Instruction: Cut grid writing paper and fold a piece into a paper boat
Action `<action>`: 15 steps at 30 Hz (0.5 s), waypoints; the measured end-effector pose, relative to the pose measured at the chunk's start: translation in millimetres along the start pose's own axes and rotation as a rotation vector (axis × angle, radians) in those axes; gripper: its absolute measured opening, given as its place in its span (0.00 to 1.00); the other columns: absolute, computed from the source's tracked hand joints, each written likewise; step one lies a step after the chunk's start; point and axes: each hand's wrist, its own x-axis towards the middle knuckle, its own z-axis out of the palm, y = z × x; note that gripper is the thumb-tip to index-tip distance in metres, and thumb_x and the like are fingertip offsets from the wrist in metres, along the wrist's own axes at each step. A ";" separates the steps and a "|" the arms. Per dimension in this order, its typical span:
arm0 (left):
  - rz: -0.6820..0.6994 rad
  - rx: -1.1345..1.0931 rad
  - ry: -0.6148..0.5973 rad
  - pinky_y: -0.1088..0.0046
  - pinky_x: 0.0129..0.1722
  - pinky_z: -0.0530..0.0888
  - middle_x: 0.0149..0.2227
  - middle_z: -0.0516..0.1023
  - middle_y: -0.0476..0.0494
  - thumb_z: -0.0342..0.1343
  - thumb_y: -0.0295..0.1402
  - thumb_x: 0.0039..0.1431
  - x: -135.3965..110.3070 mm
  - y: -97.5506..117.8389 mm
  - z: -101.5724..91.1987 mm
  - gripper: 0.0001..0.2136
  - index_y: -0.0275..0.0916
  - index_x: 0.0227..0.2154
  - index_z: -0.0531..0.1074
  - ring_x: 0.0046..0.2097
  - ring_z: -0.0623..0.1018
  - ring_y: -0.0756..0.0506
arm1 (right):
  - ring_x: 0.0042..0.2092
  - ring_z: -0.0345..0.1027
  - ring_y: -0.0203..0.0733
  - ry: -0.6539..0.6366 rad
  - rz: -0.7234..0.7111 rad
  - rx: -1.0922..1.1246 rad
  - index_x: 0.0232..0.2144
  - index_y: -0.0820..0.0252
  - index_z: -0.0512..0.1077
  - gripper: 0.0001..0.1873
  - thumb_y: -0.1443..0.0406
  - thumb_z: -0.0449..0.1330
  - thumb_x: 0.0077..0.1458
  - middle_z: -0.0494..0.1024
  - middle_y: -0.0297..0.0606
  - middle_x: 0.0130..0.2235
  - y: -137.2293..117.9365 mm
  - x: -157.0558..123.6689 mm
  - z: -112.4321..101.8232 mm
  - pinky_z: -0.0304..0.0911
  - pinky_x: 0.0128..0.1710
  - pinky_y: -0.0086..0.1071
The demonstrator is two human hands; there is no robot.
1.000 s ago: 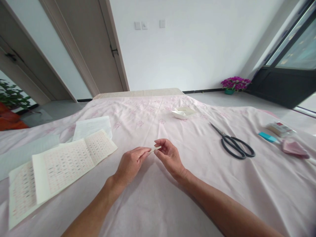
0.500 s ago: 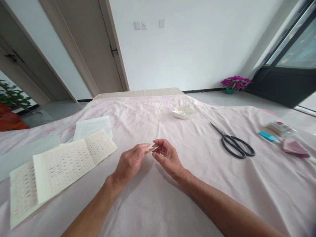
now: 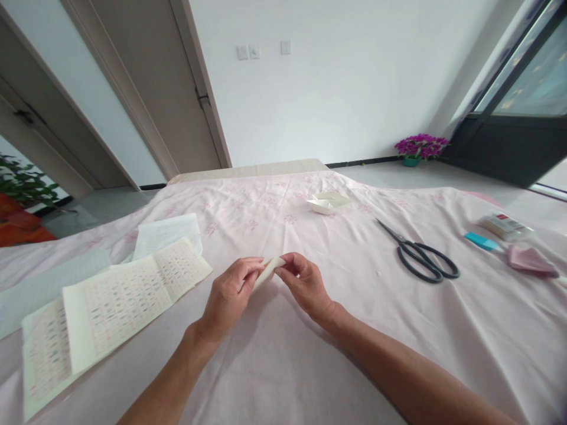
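Note:
Between my hands is a small piece of folded cream paper (image 3: 269, 270), slanting up to the right above the cloth. My left hand (image 3: 233, 289) is closed, pinching its left side between thumb and fingers. At the upper right end, the thumb and fingers of my right hand (image 3: 305, 286) grip the paper too. Its lower part is partly hidden behind my left fingers. Farther back on the cloth stands a folded paper boat (image 3: 322, 205) in off-white.
Black-handled scissors (image 3: 420, 254) lie to the right, points away. Past them are a blue item (image 3: 481, 241), a folded pink piece (image 3: 531, 260) and a clear-wrapped pack (image 3: 505, 225). Written sheets (image 3: 128, 301) overlap at left on the pale pink tablecloth (image 3: 283, 366).
The folded paper has turned, so more of its pale face shows. My right fingers have closed onto its end, where they were apart before.

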 end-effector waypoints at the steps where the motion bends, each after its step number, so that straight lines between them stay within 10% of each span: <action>1: -0.005 0.005 -0.007 0.72 0.48 0.76 0.45 0.79 0.45 0.50 0.25 0.64 0.9 1.3 -1.6 0.08 0.41 0.39 0.73 0.47 0.79 0.48 | 0.27 0.62 0.34 0.004 -0.020 -0.018 0.30 0.58 0.74 0.03 0.64 0.62 0.52 0.73 0.30 0.26 0.0 -0.8 0.0 0.59 0.29 0.29; 10: -0.075 0.116 -0.146 0.64 0.51 0.74 0.48 0.79 0.46 0.51 0.28 0.62 7.9 20.3 -16.8 0.11 0.44 0.42 0.76 0.49 0.78 0.44 | 0.31 0.65 0.37 0.005 -0.285 -0.210 0.32 0.54 0.74 0.04 0.68 0.59 0.56 0.73 0.33 0.30 -3.9 -6.4 0.7 0.61 0.32 0.31; 15: -0.092 0.053 -0.006 0.66 0.49 0.75 0.44 0.81 0.45 0.53 0.33 0.64 7.9 19.0 -8.2 0.07 0.43 0.37 0.77 0.46 0.79 0.45 | 0.33 0.67 0.38 -0.106 -0.348 -0.167 0.34 0.54 0.76 0.09 0.64 0.55 0.62 0.74 0.35 0.31 -13.1 -7.4 -3.6 0.63 0.36 0.33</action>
